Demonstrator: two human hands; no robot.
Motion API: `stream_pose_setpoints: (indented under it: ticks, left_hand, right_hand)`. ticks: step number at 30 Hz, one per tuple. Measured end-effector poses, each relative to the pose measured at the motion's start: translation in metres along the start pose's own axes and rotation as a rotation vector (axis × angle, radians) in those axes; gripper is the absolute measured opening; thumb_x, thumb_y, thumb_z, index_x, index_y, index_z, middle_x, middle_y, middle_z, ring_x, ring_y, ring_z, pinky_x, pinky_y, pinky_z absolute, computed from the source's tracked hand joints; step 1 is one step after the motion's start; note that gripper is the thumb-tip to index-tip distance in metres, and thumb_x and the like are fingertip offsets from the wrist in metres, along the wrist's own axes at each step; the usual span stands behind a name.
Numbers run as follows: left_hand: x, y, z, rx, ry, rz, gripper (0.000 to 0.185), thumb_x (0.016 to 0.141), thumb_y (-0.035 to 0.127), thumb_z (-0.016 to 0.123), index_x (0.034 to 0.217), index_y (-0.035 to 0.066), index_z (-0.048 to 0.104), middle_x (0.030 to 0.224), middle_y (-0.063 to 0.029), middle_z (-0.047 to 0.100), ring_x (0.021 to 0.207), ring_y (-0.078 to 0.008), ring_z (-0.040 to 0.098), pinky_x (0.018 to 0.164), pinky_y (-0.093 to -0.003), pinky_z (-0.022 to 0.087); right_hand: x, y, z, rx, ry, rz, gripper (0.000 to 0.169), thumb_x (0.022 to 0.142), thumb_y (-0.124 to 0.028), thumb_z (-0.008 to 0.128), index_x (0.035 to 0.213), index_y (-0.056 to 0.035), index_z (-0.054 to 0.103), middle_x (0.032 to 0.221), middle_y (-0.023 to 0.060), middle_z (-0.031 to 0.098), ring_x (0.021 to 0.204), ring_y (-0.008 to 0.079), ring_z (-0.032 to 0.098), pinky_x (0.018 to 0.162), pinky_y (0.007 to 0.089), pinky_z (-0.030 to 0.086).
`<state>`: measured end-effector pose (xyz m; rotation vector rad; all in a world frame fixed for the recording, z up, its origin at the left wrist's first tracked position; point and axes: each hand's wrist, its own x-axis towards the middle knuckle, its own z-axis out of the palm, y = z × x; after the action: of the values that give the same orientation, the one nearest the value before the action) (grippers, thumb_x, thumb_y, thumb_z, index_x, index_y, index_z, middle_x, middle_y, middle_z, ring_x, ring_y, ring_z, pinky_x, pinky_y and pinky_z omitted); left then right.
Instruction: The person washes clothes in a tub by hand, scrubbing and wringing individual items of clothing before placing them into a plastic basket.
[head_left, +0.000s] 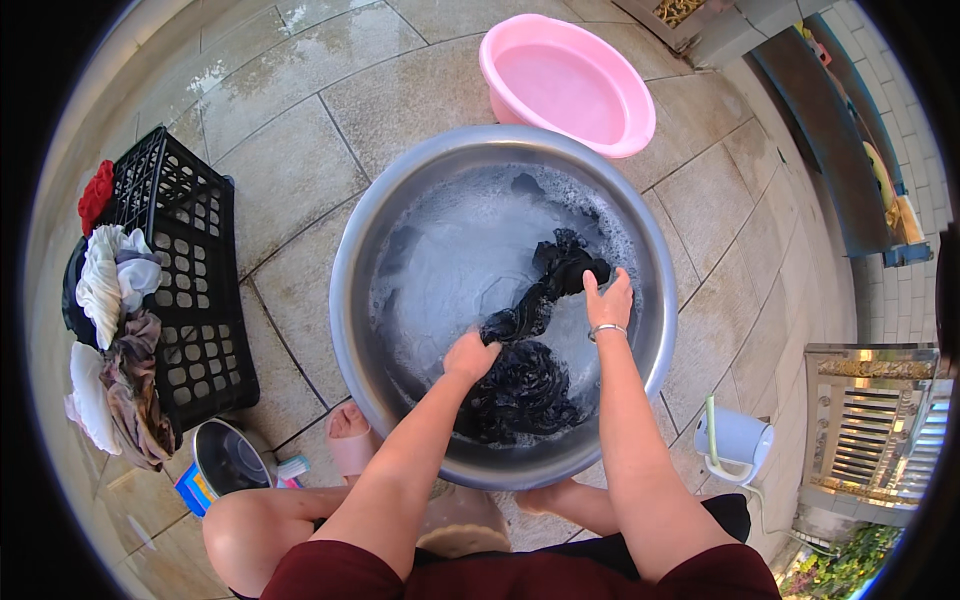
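Observation:
A large metal basin (352, 247) of soapy water (442, 247) stands before me. My left hand (471, 355) grips one end of a twisted, wet black garment (525, 307) above the water. The garment stretches up and to the right, where its bunched far end lies beside my right hand (611, 296). That hand is spread, thumb and fingers apart, close to the cloth; whether the thumb touches it is hard to tell. A bracelet circles the right wrist. More dark wet cloth (525, 390) is heaped in the near part of the basin, between my forearms.
A pink plastic tub (566, 90) sits beyond the basin. To the left is a black plastic crate (202, 292) with clothes (109, 277) piled against it. A dark pot (232, 457) stands near my left knee. At right are a light blue bucket (735, 439) and a hose (712, 431).

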<state>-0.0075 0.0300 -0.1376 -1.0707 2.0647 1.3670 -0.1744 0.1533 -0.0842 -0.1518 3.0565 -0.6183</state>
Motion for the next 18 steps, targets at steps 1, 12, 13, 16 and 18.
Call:
stream_pose_setpoints:
  ticks: [1,12,13,16,18]
  left_hand:
    - [0.003,-0.005,0.004,-0.037,0.005,-0.074,0.050,0.069,0.036,0.049,0.103,-0.001,0.048,0.103,-0.0221,0.051,0.098,-0.0350,0.047,0.084,-0.0413,0.036]
    - [-0.020,0.000,0.019,0.029,-0.635,0.326,0.061,0.071,0.044,0.050,0.111,-0.001,0.046,0.115,-0.0221,0.044,0.108,-0.0282,0.042,0.089,-0.0336,0.033]
    - [-0.018,-0.008,0.017,-0.027,-0.636,0.391,0.062,0.071,0.045,0.050,0.111,-0.003,0.046,0.115,-0.0225,0.044,0.108,-0.0281,0.042,0.089,-0.0332,0.033]
    - [-0.006,-0.005,-0.014,0.045,-0.595,0.381,0.050,0.074,0.042,0.050,0.104,0.002,0.053,0.104,-0.0174,0.053,0.095,-0.0249,0.051,0.082,-0.0338,0.038]
    - [-0.004,0.009,-0.045,-0.040,-0.491,0.383,0.040,0.077,0.036,0.050,0.102,0.004,0.055,0.100,-0.0141,0.056,0.092,-0.0219,0.053,0.080,-0.0329,0.040]
  right_hand:
    - [-0.011,0.007,0.005,0.080,-0.167,0.188,0.079,0.067,-0.053,0.055,0.117,0.0047,0.033,0.117,0.0241,0.038,0.110,0.0339,0.037,0.092,0.0370,0.030]
    - [-0.094,0.007,0.057,-0.275,-0.847,0.059,0.077,0.059,-0.048,0.062,0.108,0.0086,0.044,0.107,0.0228,0.049,0.100,0.0317,0.049,0.083,0.0328,0.040]
    - [-0.100,0.001,0.051,-0.353,-0.711,0.125,0.073,0.060,-0.045,0.062,0.108,0.0075,0.045,0.108,0.0220,0.049,0.100,0.0311,0.049,0.083,0.0330,0.040]
    - [-0.091,0.010,0.043,-0.269,-0.775,0.383,0.061,0.061,-0.038,0.060,0.105,0.0027,0.049,0.107,0.0215,0.050,0.100,0.0306,0.049,0.087,0.0354,0.036]
    - [-0.094,-0.005,0.020,-0.365,-0.784,0.188,0.057,0.060,-0.038,0.060,0.100,0.0016,0.052,0.103,0.0212,0.052,0.096,0.0310,0.051,0.086,0.0362,0.035]
